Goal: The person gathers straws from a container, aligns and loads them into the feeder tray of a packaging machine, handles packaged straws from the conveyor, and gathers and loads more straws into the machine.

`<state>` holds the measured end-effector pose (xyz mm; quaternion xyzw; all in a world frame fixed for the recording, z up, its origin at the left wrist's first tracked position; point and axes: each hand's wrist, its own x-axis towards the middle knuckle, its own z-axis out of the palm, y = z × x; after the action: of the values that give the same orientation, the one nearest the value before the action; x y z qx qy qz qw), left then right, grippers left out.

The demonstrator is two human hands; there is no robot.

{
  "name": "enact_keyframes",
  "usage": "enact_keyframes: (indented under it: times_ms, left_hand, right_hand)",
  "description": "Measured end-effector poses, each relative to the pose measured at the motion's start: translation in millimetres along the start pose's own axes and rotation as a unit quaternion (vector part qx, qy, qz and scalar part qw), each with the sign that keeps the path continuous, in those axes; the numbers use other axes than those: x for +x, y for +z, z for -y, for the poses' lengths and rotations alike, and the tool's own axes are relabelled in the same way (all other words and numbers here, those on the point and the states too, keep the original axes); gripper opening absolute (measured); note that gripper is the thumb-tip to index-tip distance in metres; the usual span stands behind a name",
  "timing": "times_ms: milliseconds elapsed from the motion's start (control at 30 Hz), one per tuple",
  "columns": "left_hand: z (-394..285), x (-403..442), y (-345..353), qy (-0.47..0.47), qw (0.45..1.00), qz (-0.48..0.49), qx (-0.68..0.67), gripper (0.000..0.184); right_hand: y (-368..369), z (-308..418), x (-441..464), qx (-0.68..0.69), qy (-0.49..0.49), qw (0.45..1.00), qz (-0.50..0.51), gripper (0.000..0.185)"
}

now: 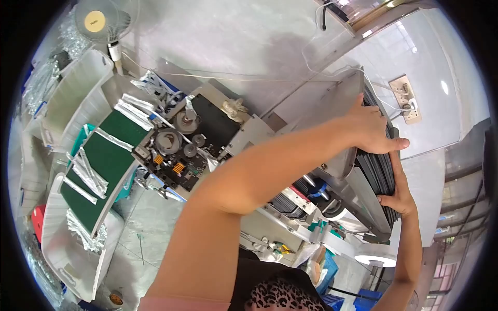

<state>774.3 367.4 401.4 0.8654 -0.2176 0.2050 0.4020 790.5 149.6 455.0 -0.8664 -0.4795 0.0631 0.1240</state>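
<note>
A stack of thin black strips (374, 168) stands on edge in a grey metal hopper (363, 194) on the machine. My left hand (369, 128) reaches across from the left and lies over the upper part of the stack. Its fingers bend over the strips and its thumb points out to the right. Lower down, my right hand (403, 194) is wrapped round the outer side of the same stack, with its thumb against the strips. Parts of the strips are hidden behind my hands.
Left of my arm, the machine has exposed rollers (168, 141) and a green conveyor belt (115, 150) carrying white wrapped strips. White bins (78, 111) stand at the far left, near a fan (104, 22). A wall socket (405, 98) with plugged cables is beside the hopper.
</note>
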Motion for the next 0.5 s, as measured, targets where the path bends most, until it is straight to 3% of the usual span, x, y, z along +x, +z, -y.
enact_keyframes:
  times_ms: [100,133,167,233,267,300,367,433,500]
  left_hand:
    - [10.5,4.0,-6.8,0.026,0.998,0.024,-0.061,0.088]
    - [13.6,3.1,-12.7,0.021,0.994,-0.033,-0.102,0.081]
    - [21.1,9.3,-16.1,0.02,0.994,-0.03,-0.104,0.081]
    - [35.3,23.9,-22.4,0.045,0.963,-0.252,-0.083,0.077]
    - [39.1,27.7,-20.2,-0.049,0.977,-0.174,-0.116,0.084]
    - [38.9,27.4,-12.5,-0.05,0.977,-0.174,-0.116,0.084]
    - [36.0,22.5,7.1,-0.07,0.987,-0.066,-0.131,0.092]
    - [38.4,23.7,3.5,-0.071,0.982,-0.024,-0.172,0.097]
    - [37.6,25.7,-0.3,-0.058,0.995,0.01,-0.078,0.098]
  right_hand:
    - [-1.9,0.7,-1.5,-0.007,0.036,0.999,0.013,0.106]
    - [-0.7,4.6,2.6,-0.006,0.015,1.0,0.012,0.106]
    - [0.7,6.6,5.7,-0.003,-0.007,1.0,0.012,0.107]
    - [2.1,5.7,6.3,-0.017,-0.009,1.0,0.006,0.108]
    - [1.9,5.3,6.5,-0.014,-0.008,1.0,0.005,0.108]
    - [1.3,5.1,7.2,-0.011,-0.006,1.0,0.003,0.109]
    - [0.6,6.4,8.7,-0.009,-0.004,1.0,0.005,0.109]
    - [2.8,7.4,9.3,-0.004,0.002,1.0,-0.002,0.11]
    - [1.9,9.2,12.7,-0.008,0.004,1.0,-0.001,0.11]
